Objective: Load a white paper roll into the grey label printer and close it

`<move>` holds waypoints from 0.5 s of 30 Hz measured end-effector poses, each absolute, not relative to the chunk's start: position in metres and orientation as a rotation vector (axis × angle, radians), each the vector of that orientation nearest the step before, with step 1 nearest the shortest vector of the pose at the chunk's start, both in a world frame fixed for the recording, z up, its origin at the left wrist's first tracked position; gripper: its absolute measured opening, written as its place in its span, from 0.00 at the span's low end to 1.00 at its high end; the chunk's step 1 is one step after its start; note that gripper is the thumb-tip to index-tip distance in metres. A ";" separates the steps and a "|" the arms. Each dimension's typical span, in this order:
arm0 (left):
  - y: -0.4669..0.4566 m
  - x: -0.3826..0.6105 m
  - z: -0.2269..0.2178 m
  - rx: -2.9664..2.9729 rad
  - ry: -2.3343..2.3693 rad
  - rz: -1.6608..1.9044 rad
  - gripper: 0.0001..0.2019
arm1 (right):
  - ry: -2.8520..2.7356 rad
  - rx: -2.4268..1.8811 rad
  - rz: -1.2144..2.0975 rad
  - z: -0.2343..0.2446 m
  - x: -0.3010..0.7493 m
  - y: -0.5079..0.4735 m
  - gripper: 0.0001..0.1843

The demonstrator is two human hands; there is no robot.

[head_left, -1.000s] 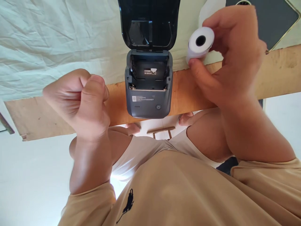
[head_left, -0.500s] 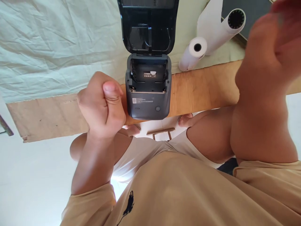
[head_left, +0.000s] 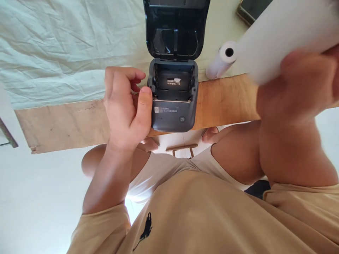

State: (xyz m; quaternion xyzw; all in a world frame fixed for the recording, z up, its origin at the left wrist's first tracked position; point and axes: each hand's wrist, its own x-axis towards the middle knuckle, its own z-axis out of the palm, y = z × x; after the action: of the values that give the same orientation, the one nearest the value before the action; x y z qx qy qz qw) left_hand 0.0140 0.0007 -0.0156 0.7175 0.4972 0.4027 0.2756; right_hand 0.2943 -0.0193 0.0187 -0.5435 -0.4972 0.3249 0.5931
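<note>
A dark label printer stands near the front edge of the table with its lid raised. Its roll compartment holds no roll, only a printed label on the floor of it. My left hand is at the printer's left side, fingers loosely bent and apart, thumb at the casing; whether it presses there I cannot tell. On the right, my right hand grips a large white paper roll, blurred by motion and cut off by the frame's edge. A smaller white paper roll lies between the printer and that hand.
Pale green cloth covers most of the table, leaving a bare wooden strip along the front. A dark flat object lies at the back right. Below the table are my legs and a wooden stool-like frame.
My right hand has taken the large roll and lifted it off the cloth. My left hand has opened from a fist and reached the printer's side. The view has shifted slightly.
</note>
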 end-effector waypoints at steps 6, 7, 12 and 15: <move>0.003 0.011 -0.018 1.959 1.450 0.933 0.38 | -1.562 -0.857 0.884 -0.009 0.252 -0.017 0.13; 0.004 0.010 -0.017 1.969 1.453 0.877 0.40 | -1.542 -0.860 0.913 -0.013 0.249 -0.014 0.12; 0.001 0.016 -0.013 1.939 1.421 0.761 0.37 | -1.371 -0.833 1.170 -0.025 0.241 -0.011 0.17; -0.008 0.027 -0.012 1.832 1.322 0.932 0.30 | -1.290 -0.920 1.346 -0.028 0.242 -0.011 0.26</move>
State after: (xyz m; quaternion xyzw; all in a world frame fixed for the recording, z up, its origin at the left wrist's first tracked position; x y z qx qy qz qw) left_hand 0.0268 -0.0078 -0.0124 0.7046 0.5084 0.3584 0.3416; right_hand 0.2424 -0.0111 -0.0283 -0.3813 -0.5349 0.5582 0.5068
